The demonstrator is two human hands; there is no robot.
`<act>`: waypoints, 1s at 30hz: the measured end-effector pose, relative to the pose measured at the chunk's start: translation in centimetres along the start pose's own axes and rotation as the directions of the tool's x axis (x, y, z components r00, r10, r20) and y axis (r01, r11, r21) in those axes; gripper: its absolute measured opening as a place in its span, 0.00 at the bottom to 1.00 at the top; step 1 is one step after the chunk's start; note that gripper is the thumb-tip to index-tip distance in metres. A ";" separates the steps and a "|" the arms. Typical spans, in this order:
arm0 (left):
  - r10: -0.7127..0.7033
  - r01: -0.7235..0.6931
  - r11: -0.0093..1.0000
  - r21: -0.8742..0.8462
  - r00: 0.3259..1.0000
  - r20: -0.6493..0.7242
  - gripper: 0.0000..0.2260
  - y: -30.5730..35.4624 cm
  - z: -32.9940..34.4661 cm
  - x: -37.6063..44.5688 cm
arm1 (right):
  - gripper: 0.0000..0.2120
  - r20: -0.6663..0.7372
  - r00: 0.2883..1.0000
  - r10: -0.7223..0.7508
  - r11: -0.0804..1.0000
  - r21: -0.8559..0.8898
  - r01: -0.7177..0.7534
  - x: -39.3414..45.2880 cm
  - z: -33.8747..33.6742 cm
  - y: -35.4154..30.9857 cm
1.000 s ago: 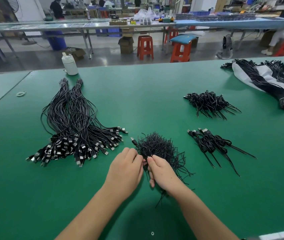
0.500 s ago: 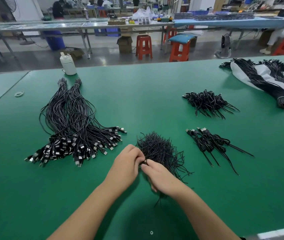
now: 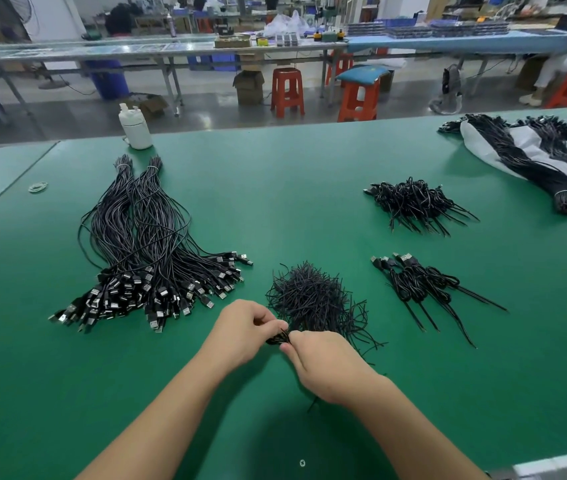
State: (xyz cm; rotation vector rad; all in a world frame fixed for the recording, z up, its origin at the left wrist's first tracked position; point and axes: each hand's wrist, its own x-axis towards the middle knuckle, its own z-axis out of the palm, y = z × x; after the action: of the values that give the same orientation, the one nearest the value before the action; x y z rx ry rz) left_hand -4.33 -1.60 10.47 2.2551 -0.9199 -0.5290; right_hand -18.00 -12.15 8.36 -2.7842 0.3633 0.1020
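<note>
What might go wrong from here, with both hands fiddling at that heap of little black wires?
Both the left hand and right hand pinch a few black wire strands at the near edge of the loose wire pile; pulling may drag extra strands along and tangle them.
The strands are thin, so one might slip from the fingertips onto the green table unnoticed.

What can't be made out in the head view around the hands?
Head view: the black wire piece pinched between left hand and right hand is mostly covered by their fingers; its form is unclear.
Head view: the white sheet with cable bundles is cut off by the right edge.
Head view: items on the far bench are blurred and too small to identify.
</note>
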 end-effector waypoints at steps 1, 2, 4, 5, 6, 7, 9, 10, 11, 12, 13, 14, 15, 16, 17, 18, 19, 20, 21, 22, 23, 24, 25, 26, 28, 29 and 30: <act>0.017 -0.017 1.000 -0.021 1.000 0.005 0.09 0.1 0.0 -0.1 | 0.15 0.001 1.000 0.003 1.000 0.004 -0.003 0.0 0.1 0.0; 0.033 -0.033 0.999 -0.026 0.999 0.011 0.10 0.2 0.0 -0.2 | 0.15 -0.001 1.000 0.006 1.000 0.006 -0.006 0.0 0.1 0.0; 0.057 -0.057 0.998 -0.004 0.998 0.026 0.14 0.3 -0.1 -0.3 | 0.16 -0.012 1.000 0.010 1.000 0.001 -0.010 0.2 0.1 0.0; 0.061 -0.061 0.998 -0.002 0.998 0.036 0.16 0.3 -0.1 -0.4 | 0.16 -0.014 1.000 0.011 1.000 -0.006 -0.011 0.2 0.1 0.0; 0.059 -0.058 0.998 -0.013 0.997 0.048 0.19 0.3 -0.2 -0.4 | 0.16 -0.011 1.000 0.012 1.000 -0.017 -0.012 0.2 0.1 0.1; 0.054 -0.053 0.998 -0.026 0.997 0.060 0.20 0.3 -0.2 -0.4 | 0.16 -0.007 1.000 0.010 0.999 -0.031 -0.010 0.2 0.1 0.1; 0.050 -0.046 0.998 -0.043 0.996 0.078 0.18 0.3 -0.2 -0.5 | 0.15 -0.008 1.000 -0.002 0.998 -0.060 0.001 0.3 0.1 0.1; 0.048 -0.044 0.998 -0.046 0.995 0.084 0.14 0.4 -0.1 -0.5 | 0.15 -0.012 1.000 -0.006 0.997 -0.072 0.005 0.3 0.1 0.1; 0.042 -0.038 0.998 -0.048 0.995 0.087 0.10 0.4 -0.1 -0.5 | 0.16 -0.018 1.000 -0.007 0.997 -0.083 0.005 0.3 0.2 0.1; 0.037 -0.032 0.998 -0.052 0.995 0.089 0.07 0.5 0.0 -0.5 | 0.17 -0.024 1.000 -0.004 0.996 -0.094 0.001 0.3 0.2 0.1; 0.035 -0.030 0.998 -0.054 0.995 0.091 0.05 0.5 0.1 -0.6 | 0.18 -0.026 1.000 0.001 0.994 -0.107 -0.004 0.4 0.3 0.1; 0.036 -0.031 0.998 -0.049 0.995 0.096 0.05 0.5 0.2 -0.6 | 0.18 -0.025 1.000 0.006 0.992 -0.123 -0.009 0.4 0.3 0.1; 0.039 -0.036 0.999 -0.034 0.994 0.102 0.04 0.6 0.3 -0.6 | 0.18 -0.021 1.000 0.012 0.990 -0.137 -0.014 0.4 0.3 0.1; 0.044 -0.043 0.999 -0.011 0.994 0.103 0.04 0.6 0.4 -0.7 | 0.18 -0.019 1.000 0.016 0.989 -0.148 -0.019 0.4 0.3 0.1; 0.050 -0.051 0.999 0.019 0.994 0.094 0.04 0.7 0.5 -0.7 | 0.17 -0.019 1.000 0.020 0.988 -0.156 -0.023 0.4 0.3 0.1; 0.052 -0.055 0.997 0.044 0.996 0.075 0.03 0.7 0.7 -0.7 | 0.17 -0.020 1.000 0.024 0.986 -0.163 -0.027 0.4 0.2 0.1; 0.047 -0.050 0.997 0.062 0.998 0.049 0.03 0.7 0.9 -0.7 | 0.17 -0.021 0.999 0.027 0.985 -0.169 -0.030 0.5 0.1 0.1; 0.037 -0.039 0.997 0.071 0.999 0.027 0.03 0.7 1.1 -0.8 | 0.17 -0.020 0.999 0.030 0.984 -0.175 -0.033 0.5 0.1 0.0; 0.033 -0.034 0.996 0.079 0.999 0.011 0.02 0.7 1.2 -0.9 | 0.17 -0.016 0.999 0.034 0.983 -0.181 -0.036 0.6 0.1 0.0; 0.041 -0.041 0.995 0.095 0.999 0.003 0.02 0.8 1.2 -0.9 | 0.17 -0.011 0.999 0.037 0.982 -0.187 -0.039 0.6 0.1 0.0; 0.057 -0.056 0.991 0.119 0.998 -0.001 0.02 0.9 1.3 -1.0 | 0.17 -0.009 0.999 0.040 0.981 -0.191 -0.041 0.6 0.1 -0.1; 0.072 -0.071 0.987 0.141 0.997 -0.005 0.02 1.0 1.3 -1.1 | 0.17 -0.011 0.999 0.042 0.980 -0.193 -0.044 0.6 0.1 -0.1; 0.081 -0.079 0.984 0.160 0.997 -0.009 0.02 1.2 1.3 -1.2 | 0.17 -0.017 0.999 0.043 0.980 -0.194 -0.046 0.6 0.1 -0.2; 0.084 -0.080 0.981 0.177 0.996 -0.014 0.02 1.4 1.2 -1.2 | 0.17 -0.023 0.999 0.043 0.980 -0.194 -0.047 0.6 0.1 -0.2; 0.081 -0.075 0.975 0.208 0.996 -0.021 0.03 1.6 1.2 -1.2 | 0.16 -0.038 0.998 0.044 0.980 -0.192 -0.050 0.7 0.1 -0.2; 0.082 -0.075 0.973 0.220 0.996 -0.020 0.03 1.6 1.2 -1.2 | 0.15 -0.048 0.998 0.044 0.980 -0.191 -0.053 0.7 0.1 -0.2; 0.083 -0.077 0.971 0.227 0.996 -0.019 0.03 1.7 1.2 -1.2 | 0.14 -0.063 0.997 0.044 0.980 -0.191 -0.055 0.7 0.1 -0.2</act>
State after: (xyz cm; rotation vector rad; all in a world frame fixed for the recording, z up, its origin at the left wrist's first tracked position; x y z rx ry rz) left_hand -6.68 -2.14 10.91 2.4078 -1.0998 -0.3703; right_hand -17.24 -12.07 8.24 -2.9752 0.4602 0.0703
